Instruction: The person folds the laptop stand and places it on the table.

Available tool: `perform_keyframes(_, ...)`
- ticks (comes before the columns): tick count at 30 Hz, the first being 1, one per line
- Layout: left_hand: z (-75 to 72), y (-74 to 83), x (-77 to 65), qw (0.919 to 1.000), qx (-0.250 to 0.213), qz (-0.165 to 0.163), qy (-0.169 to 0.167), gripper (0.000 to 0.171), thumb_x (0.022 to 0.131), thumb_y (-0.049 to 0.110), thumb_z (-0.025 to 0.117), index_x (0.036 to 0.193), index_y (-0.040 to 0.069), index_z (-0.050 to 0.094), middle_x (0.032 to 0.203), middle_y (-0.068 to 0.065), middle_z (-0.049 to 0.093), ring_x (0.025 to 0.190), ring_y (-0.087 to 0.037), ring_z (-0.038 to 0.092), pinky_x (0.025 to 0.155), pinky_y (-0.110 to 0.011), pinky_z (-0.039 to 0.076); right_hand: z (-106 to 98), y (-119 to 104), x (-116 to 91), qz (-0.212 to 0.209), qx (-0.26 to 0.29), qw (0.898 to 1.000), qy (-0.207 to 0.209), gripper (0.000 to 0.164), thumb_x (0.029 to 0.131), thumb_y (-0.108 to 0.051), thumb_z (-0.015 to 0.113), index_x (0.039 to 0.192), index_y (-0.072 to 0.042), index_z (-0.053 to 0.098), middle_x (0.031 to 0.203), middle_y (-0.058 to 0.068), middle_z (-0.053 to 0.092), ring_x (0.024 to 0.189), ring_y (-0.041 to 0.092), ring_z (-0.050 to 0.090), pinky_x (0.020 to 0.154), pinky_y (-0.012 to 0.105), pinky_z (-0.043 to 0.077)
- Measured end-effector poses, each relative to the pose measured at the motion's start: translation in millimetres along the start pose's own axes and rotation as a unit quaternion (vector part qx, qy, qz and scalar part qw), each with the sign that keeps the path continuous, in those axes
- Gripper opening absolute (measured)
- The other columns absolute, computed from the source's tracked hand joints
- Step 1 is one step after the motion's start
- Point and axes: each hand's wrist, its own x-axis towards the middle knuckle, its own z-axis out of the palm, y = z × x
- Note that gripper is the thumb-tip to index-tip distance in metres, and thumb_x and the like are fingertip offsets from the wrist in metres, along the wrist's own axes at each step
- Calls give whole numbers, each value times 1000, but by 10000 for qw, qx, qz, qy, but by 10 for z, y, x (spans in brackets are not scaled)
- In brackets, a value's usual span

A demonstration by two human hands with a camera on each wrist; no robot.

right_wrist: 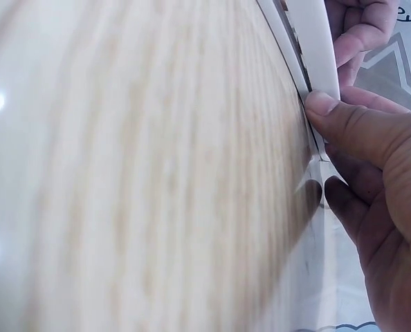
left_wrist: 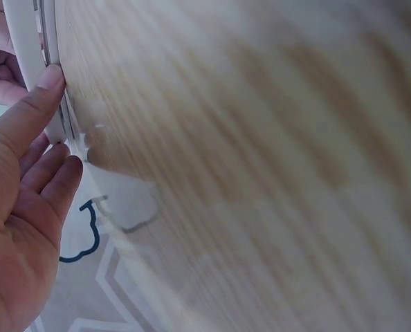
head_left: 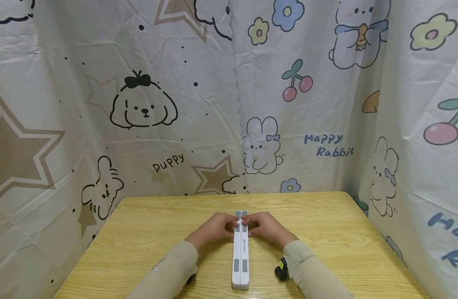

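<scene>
A white folded laptop stand [head_left: 237,248] with grey rubber pads lies lengthwise on the wooden table [head_left: 147,232], its near end towards me. From the left side, my left hand [head_left: 216,226] grips it close to the far end, thumb and fingers on its edge. My right hand [head_left: 269,228] holds the opposite side at about the same place. In the left wrist view the left thumb [left_wrist: 39,104] presses on the white bar's side. The right wrist view shows the right thumb [right_wrist: 326,107] against the other side, with a narrow slit visible along the bar.
Behind the table hangs a printed curtain [head_left: 199,137] with puppies, rabbits and stars, and it continues along both sides. A black strap piece [head_left: 281,269] sits at the right wrist. The table's far edge [head_left: 236,194] runs just in front of the curtain.
</scene>
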Motion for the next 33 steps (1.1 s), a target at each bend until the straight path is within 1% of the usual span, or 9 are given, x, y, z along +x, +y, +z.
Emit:
perform_keyframes(3,-6,2,1,10000,29,-62,-26,35,73,11,92,103,17,75,139,1,65,123,-13,61,109,-35,50,-5,0,8,-150,-47,9999,-22,34,83,1,82,114,-10,77,134,9,68,126,28,63,103,42,54)
perform_keyframes(7,-6,31,-10,9998,-39,-185,-31,37,73,10,92,106,17,76,139,1,66,126,-16,60,111,-38,48,-21,-24,11,-175,-268,9994,-98,32,84,-1,81,115,-9,77,135,8,68,126,27,63,105,43,53)
perform_keyframes(13,15,68,-11,9996,6,-283,-34,36,74,8,91,107,16,76,143,-2,63,131,-20,58,114,-39,45,-50,-83,-4,-400,-1030,9935,-276,31,85,-6,81,115,-11,76,135,4,68,128,25,62,109,43,50)
perform_keyframes(17,-2,84,-27,9994,4,-335,-130,37,78,9,88,113,14,77,146,-3,60,135,-23,56,116,-40,44,-56,-155,-24,-734,-1893,9784,-397,29,88,-12,80,117,-13,75,138,3,66,129,24,61,110,42,49)
perform_keyframes(21,-38,117,-58,9984,245,-329,-384,40,85,13,84,123,14,74,150,-3,57,138,-24,53,116,-40,43,-49,-236,-63,-921,-2676,9581,-436,31,92,-23,77,122,-15,74,144,5,62,135,28,56,118,53,39)
perform_keyframes(24,-44,141,-87,9964,684,-172,-475,39,90,19,80,128,15,72,149,-6,57,138,-25,53,116,-40,44,-45,-278,-103,-998,-3188,9418,-381,32,96,-27,73,126,-15,72,144,8,61,139,32,52,120,61,31)
perform_keyframes(27,-55,162,-150,9922,1204,-60,-315,37,95,23,75,130,12,71,146,-8,60,135,-25,56,115,-40,45,-57,-285,-157,-1111,-3628,9250,-215,32,98,-30,70,126,-14,72,142,9,63,139,35,52,120,61,31)
perform_keyframes(29,-89,178,-218,9880,1539,-84,-124,38,97,26,72,132,11,69,145,-8,61,134,-27,57,113,-42,46,-99,-273,-213,-1181,-3783,9181,-67,32,98,-30,70,126,-14,72,142,10,63,138,36,52,120,61,31)
perform_keyframes(33,-233,175,-417,9803,1952,-188,226,48,99,32,69,140,8,62,150,-10,56,137,-30,54,114,-46,45,-296,-211,-405,-1069,-3878,9150,324,39,97,-32,72,132,-15,68,146,10,60,140,36,50,122,60,28)
